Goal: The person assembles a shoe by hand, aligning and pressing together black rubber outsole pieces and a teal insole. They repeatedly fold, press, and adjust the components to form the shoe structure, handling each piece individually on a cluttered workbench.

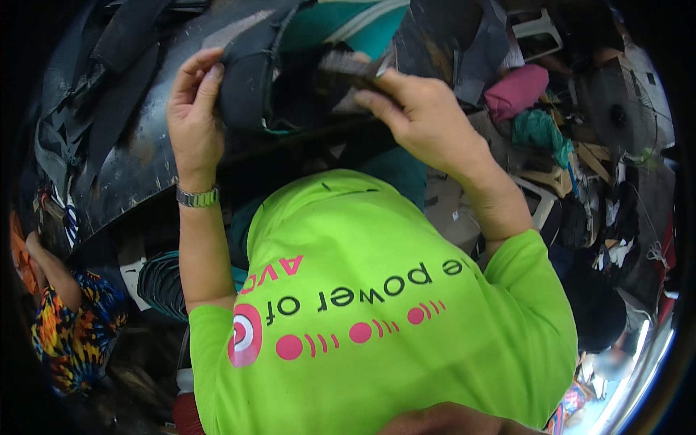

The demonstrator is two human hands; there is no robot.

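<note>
My left hand [194, 116], with a metal watch on its wrist, pinches the left edge of a black sheet-like piece [245, 90], thumb towards me. That piece is curved, and a thin teal line shows along its lower edge. To its right, my right hand [428, 119] is closed round a dark brush [348, 67], blurred by motion, held over the black material. Behind the brush lies teal material [380, 29] with pale stripes. Whether the brush touches the black piece, I cannot tell.
Under the work is a dark, scuffed tabletop [138, 170], with black material strips [123, 58] at its left. A pink bundle [516, 90], a teal bundle [540, 134] and a fan [623, 112] are on the right. Another person's patterned clothing [76, 330] shows at lower left.
</note>
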